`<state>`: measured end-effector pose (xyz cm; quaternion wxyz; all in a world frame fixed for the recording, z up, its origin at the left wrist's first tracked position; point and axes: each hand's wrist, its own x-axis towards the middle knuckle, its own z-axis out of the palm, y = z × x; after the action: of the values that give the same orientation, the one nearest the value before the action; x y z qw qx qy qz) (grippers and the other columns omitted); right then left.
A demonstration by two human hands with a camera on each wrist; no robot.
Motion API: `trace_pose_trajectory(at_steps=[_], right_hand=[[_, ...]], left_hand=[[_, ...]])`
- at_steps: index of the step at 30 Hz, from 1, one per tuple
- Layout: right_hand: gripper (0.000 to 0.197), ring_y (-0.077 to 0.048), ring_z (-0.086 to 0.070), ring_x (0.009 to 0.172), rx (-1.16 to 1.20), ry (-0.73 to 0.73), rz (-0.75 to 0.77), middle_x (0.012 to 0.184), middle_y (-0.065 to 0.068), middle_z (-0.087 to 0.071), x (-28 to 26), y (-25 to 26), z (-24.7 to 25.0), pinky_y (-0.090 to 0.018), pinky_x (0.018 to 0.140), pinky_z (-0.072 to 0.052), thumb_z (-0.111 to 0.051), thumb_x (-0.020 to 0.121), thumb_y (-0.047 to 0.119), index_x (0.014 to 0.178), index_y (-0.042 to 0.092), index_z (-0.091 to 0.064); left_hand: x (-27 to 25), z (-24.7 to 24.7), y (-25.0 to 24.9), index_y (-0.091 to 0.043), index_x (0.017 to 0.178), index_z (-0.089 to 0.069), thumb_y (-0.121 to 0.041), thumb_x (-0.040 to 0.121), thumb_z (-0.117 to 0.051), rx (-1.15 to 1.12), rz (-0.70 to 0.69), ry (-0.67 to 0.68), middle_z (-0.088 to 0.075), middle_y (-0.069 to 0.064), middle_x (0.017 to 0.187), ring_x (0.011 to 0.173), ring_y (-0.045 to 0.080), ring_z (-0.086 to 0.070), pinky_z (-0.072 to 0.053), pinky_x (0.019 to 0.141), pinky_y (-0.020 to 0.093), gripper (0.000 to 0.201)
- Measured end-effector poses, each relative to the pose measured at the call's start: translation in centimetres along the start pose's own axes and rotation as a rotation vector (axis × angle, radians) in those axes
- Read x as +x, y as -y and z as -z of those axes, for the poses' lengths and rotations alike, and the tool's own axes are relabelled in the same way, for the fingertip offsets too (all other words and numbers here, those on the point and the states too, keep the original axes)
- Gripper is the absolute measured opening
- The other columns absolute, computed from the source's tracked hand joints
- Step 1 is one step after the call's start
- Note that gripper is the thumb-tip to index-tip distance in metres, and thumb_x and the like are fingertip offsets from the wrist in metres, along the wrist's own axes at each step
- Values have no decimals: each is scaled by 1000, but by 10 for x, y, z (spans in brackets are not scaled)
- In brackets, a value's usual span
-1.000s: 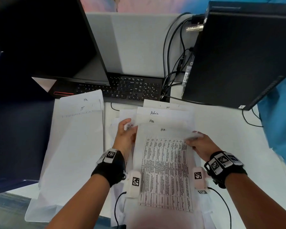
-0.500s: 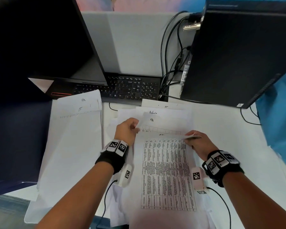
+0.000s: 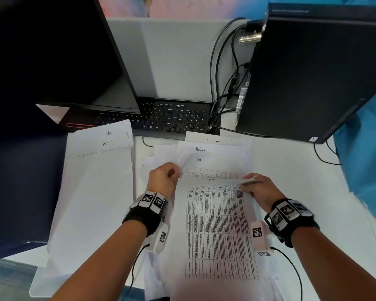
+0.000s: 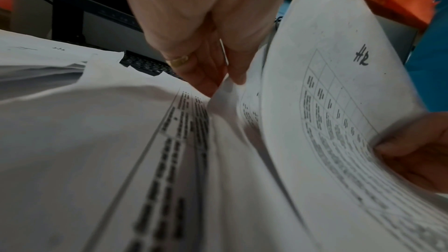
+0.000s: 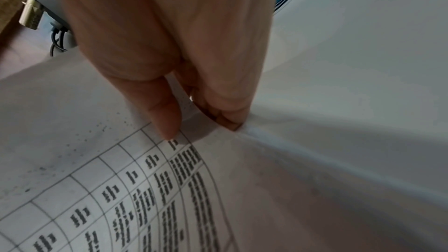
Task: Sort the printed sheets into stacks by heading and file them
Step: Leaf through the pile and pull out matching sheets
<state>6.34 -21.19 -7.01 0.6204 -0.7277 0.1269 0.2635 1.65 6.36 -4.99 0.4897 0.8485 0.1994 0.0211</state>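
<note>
While the white desk (image 3: 291, 192) spreads out under everything, the dark monitor (image 3: 52, 51) stands at my far left and the black computer tower (image 3: 313, 72) at my far right, with cables (image 3: 221, 83) hanging between them in front of a grey partition (image 3: 172, 57). The black keyboard (image 3: 172, 118) lies just below the monitor's edge. To my left on the desk rests a stack of sheets (image 3: 91, 203), its top pages hand-marked "HR" and "IT". In front of me sits a looser pile (image 3: 215, 151), where I can read "Admin" and, lower, "HR" on pages peeking out at the far end.

On top of that pile I hold the printed sheet (image 3: 217, 231), a table of dense text with "HR" written at its head; its far edge is lifted off the pages beneath and curls up, while its near end lies flat toward me. My left hand (image 3: 164, 178) pinches its upper left corner between thumb and curled fingers, a ring showing on one finger in the left wrist view. My right hand (image 3: 259, 189) pinches the upper right edge, thumb (image 5: 167, 110) on the printed face, fingers behind. The two hands are apart, one at each side of the sheet.
</note>
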Motion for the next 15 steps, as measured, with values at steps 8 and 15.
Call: trace_pose_trajectory(at_steps=[8, 15], right_hand=[[21, -19, -56, 67, 116, -6, -6, 68, -8, -59, -2, 1, -4, -21, 58, -45, -64, 74, -16, 74, 4, -59], [31, -25, -65, 73, 251, -78, 23, 78, -10, -66, 0, -2, -3, -27, 64, -54, -70, 71, -13, 75, 14, -56]], left_hand=[[-3, 2, 20, -36, 76, -76, 6, 74, -72, 12, -117, 277, -63, 6, 113, 114, 24, -58, -44, 104, 38, 42], [-16, 11, 16, -13, 86, -74, 13, 80, -63, -147, -193, 262, -38, -12, 143, 130, 7, -44, -36, 106, 14, 29]])
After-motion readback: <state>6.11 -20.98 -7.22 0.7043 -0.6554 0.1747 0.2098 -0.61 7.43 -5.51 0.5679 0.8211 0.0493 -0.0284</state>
